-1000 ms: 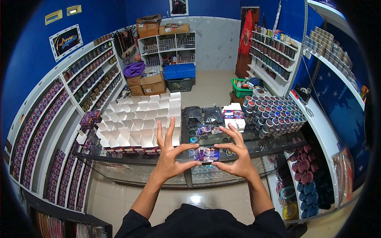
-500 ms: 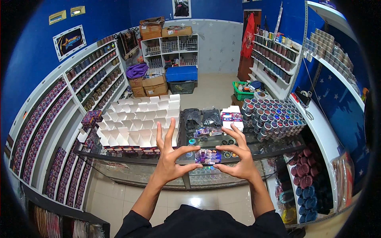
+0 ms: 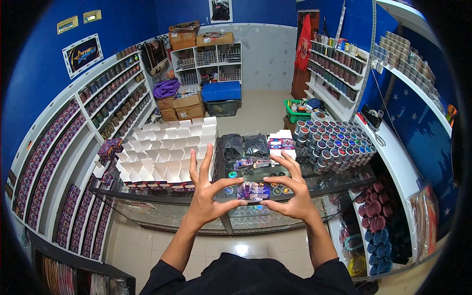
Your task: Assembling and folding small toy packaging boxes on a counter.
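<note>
A small purple and blue printed card (image 3: 253, 191) is held up level over the front edge of the glass counter. My left hand (image 3: 202, 195) pinches its left side between thumb and forefinger. On the opposite side, my right hand (image 3: 295, 197) grips it the same way. The other fingers of both hands point upward, spread apart. Behind the card on the glass lie several small round discs (image 3: 277, 191) and a bundle of printed packets (image 3: 246, 163).
Rows of open white boxes (image 3: 169, 155) fill the counter's left. Stacked lidded jars (image 3: 334, 142) stand at right, with white cartons (image 3: 282, 143) and black plastic bags (image 3: 255, 145) between. Shelves (image 3: 86, 118) line the left wall. A green basket (image 3: 296, 116) sits behind the jars.
The whole view has shifted slightly, so the room and counter appear a little farther left. Both hands keep the same grip on the card.
</note>
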The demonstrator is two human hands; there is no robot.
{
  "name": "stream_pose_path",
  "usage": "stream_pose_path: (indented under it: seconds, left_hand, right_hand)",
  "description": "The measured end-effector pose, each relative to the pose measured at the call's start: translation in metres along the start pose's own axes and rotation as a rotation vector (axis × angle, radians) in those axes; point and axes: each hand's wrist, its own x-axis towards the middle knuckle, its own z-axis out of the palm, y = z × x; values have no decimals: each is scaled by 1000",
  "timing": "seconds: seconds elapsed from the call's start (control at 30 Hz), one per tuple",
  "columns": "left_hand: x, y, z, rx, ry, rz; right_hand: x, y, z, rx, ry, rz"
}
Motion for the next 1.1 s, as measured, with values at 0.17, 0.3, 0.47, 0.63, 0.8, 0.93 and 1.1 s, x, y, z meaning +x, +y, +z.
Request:
stream_pose_path:
  seconds: [0.17, 0.3, 0.47, 0.63, 0.8, 0.93, 1.1]
  left_hand:
    - [1, 4, -1, 7, -1, -11]
    - [2, 4, 2, -6, -2, -17]
    - [4, 4, 5, 1, 4, -7]
    - [5, 6, 6, -1, -3, -7]
    - [4, 7, 4, 2, -3, -17]
    - [3, 8, 4, 4, -4, -15]
    - [1, 10, 3, 3, -29, -30]
  right_hand:
    - [2, 1, -3, 1, -1, -24]
    - [2, 4, -6, -5, -3, -29]
    - [1, 6, -8, -9, -6, -26]
    - [0, 6, -11, -12, 1, -19]
    - [0, 5, -10, -9, -12, -27]
    - [-1, 5, -9, -13, -11, -25]
    - [-2, 5, -10, -22, -4, -37]
